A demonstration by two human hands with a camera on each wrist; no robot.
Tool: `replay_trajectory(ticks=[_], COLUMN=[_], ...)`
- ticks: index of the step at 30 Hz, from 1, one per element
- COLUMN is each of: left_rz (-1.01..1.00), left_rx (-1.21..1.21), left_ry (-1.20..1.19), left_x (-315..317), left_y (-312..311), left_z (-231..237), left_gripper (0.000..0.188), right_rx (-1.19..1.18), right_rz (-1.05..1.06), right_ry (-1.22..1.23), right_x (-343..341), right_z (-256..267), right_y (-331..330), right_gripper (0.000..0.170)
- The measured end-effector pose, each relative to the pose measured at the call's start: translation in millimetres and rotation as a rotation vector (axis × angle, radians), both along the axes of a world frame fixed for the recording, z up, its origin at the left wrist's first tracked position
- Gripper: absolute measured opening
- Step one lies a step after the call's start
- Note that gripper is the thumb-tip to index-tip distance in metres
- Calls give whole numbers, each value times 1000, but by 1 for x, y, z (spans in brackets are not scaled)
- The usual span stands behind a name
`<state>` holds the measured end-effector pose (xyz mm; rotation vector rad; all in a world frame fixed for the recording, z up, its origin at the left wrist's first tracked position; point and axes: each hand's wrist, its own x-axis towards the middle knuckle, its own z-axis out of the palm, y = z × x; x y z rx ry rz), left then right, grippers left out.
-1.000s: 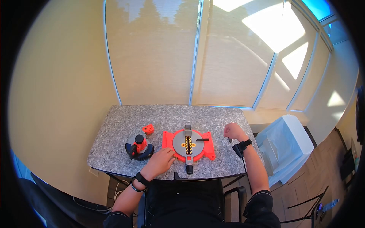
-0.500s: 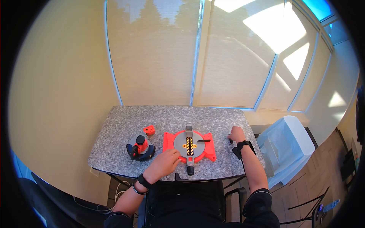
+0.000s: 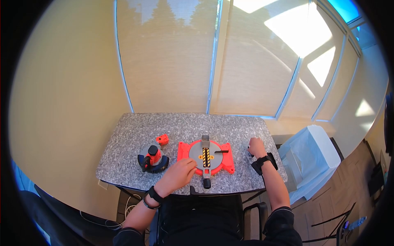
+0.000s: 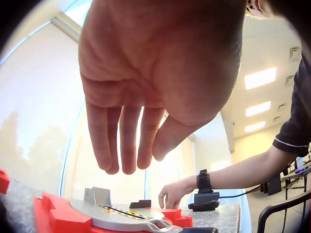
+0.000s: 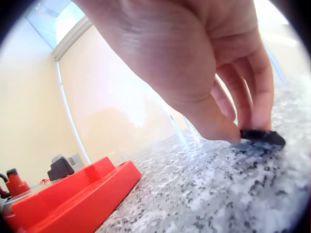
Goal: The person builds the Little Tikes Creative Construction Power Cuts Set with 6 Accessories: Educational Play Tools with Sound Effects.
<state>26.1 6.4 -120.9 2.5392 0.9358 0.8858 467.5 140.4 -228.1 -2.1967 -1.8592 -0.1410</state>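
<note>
Black part (image 5: pixel 265 137), small and flat, is at the tabletop on the right side of the granite-patterned table (image 3: pixel 230 125), to the right of the toy miter saw base (image 3: pixel 206 158). Whether it rests on the surface or is slightly raised cannot be told.

Right hand (image 3: pixel 257 146): thumb and fingertips pinch one end of the part. Left hand (image 3: pixel 179 172): fingers extended and relaxed, holding nothing, above the near left side of the base. The hands are well apart.

Caution: the part is thin and the grip appears to cover only one end. Uneven thumb pressure may cause it to pivot or slip; a drop near the right edge of the table could send it to the floor. Lowering the left hand carelessly could jog the base.

Orientation: in the right wrist view, the long axis lies roughly flat along the tabletop, with the free end pointing right, away from the thumb. The head view mostly hides the part, so its exact heading cannot be confirmed.
</note>
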Motion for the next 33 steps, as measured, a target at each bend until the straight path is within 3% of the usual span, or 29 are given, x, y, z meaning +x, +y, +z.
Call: replay_trajectory(ticks=[3, 5, 12, 20, 33], left_rz=[8, 7, -7, -73, -148], left_rx=[4, 10, 28, -72, -95], left_ry=[-13, -23, -93, -157, -293], left_x=[0, 0, 10, 16, 21], left_y=[7, 10, 6, 0, 1], left_z=[0, -1, 3, 9, 12], left_gripper=[16, 16, 17, 22, 19], right_rx=[17, 6, 83, -13, -99], right_rz=[54, 62, 287, 517, 702], right_ry=[57, 284, 266, 836, 976], right_x=[-11, -26, -69, -134, -174], right_z=[23, 44, 85, 123, 130], right_y=[-21, -38, -77, -123, -144], right_gripper=[27, 28, 30, 20, 17])
